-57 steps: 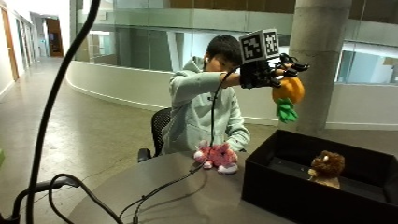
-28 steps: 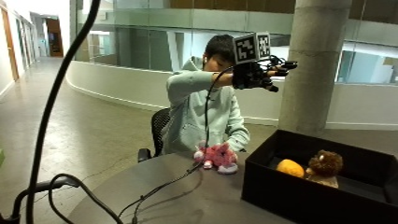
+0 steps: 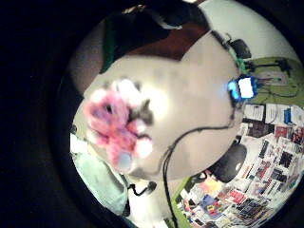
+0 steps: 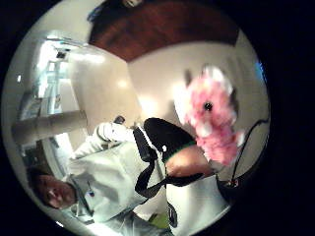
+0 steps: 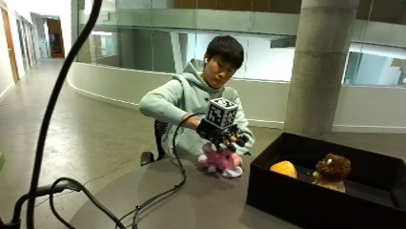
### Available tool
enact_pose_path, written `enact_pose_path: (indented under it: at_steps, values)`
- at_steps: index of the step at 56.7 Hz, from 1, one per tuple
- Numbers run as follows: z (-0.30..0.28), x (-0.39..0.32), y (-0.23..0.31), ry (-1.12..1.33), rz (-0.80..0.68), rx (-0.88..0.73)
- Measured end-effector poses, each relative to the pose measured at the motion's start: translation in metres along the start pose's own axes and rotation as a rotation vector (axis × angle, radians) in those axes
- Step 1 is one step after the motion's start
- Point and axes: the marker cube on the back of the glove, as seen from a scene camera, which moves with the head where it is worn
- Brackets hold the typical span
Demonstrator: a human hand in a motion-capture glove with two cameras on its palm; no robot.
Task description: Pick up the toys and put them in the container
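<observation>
**Gloved hand down over the pink toy, orange toy already in the box**

Where the gloved right hand (image 5: 223, 135) was held high beside the person's head half a second ago, it has now dropped to just above the pink plush toy (image 5: 220, 162) on the table (image 5: 190, 200). A second ago that hand carried an orange toy with green leaves up in the air; half a second ago the hand was bare of it and the orange toy (image 5: 283, 169) lay in the black box (image 5: 298, 200), where it lies now, beside a brown plush animal (image 5: 329, 171). The pink toy has stayed in its spot near the table's far edge, just left of the box.

The right arm reaches forward and down from the shoulder, elbow bent, the sleeve of the pale hoodie pulled back from the wrist. The palm faces down over the toy. The fingers (image 5: 236, 141) hang spread and slightly curled, pointing at the toy, and hold nothing; whether their tips touch the plush I cannot tell. Both palm views look down on the pink toy lying on the pale tabletop, with a black cable (image 5: 174, 186) running across the table beside it.
</observation>
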Motion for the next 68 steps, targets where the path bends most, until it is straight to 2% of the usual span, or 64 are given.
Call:
enact_pose_path:
  at_steps: [7,14,21,26,29,35,38,45,53,61,68]
  values:
    - [0.058,-0.017,0.007,0.021,0.082,-0.04]
    - [0.095,-0.061,0.026,-0.061,0.078,-0.027]
    - [0.094,-0.071,0.021,-0.07,0.061,0.048]
    - [0.052,-0.002,-0.022,-0.113,0.054,0.088]
    - [0.045,0.013,-0.033,-0.107,0.054,0.093]
    - [0.077,-0.053,-0.004,-0.077,-0.011,-0.027]
    - [0.077,-0.058,-0.002,-0.119,-0.029,-0.107]
    - [0.051,-0.064,0.001,-0.139,-0.066,-0.261]
    - [-0.006,-0.067,-0.001,-0.127,-0.064,-0.298]
    - [-0.094,0.013,-0.044,-0.082,-0.065,-0.246]
    - [-0.142,-0.009,-0.055,-0.002,0.059,-0.098]
